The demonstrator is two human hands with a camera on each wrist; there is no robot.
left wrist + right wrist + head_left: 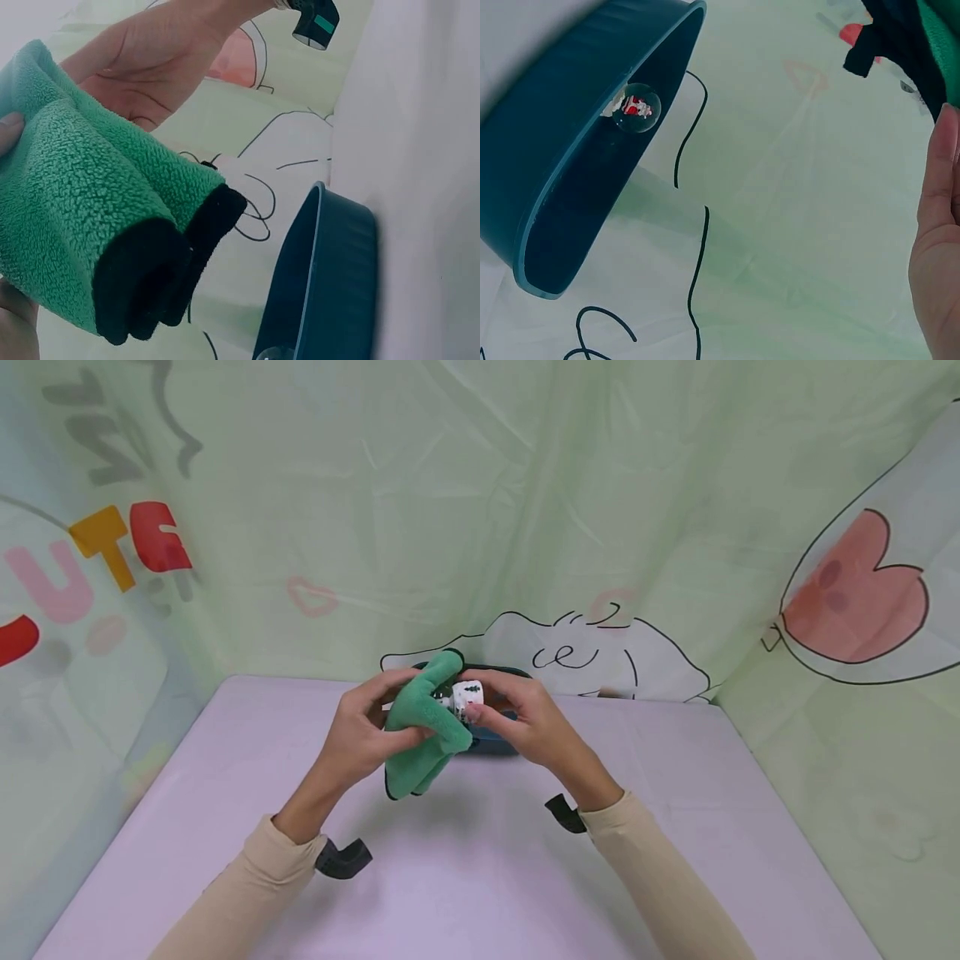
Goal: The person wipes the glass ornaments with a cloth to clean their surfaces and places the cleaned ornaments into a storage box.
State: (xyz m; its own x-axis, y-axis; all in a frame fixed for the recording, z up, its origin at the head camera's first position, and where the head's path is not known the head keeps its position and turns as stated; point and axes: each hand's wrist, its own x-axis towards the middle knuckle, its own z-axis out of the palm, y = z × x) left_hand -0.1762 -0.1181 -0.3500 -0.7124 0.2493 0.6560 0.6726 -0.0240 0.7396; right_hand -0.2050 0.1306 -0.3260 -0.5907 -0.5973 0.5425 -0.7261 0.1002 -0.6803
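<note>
In the head view my left hand grips a green towel with dark edging, its folds draped around a small snow globe. My right hand pinches the globe's white patterned base between thumb and fingers; most of the glass is hidden by the cloth. The towel fills much of the left wrist view. Behind both hands stands a dark blue bin. Inside it, the right wrist view shows another snow globe with a small red and white figure.
A pale lilac cloth covers the table. Printed green curtains hang at its back and both sides. The bin sits near the table's far edge, close to the back curtain.
</note>
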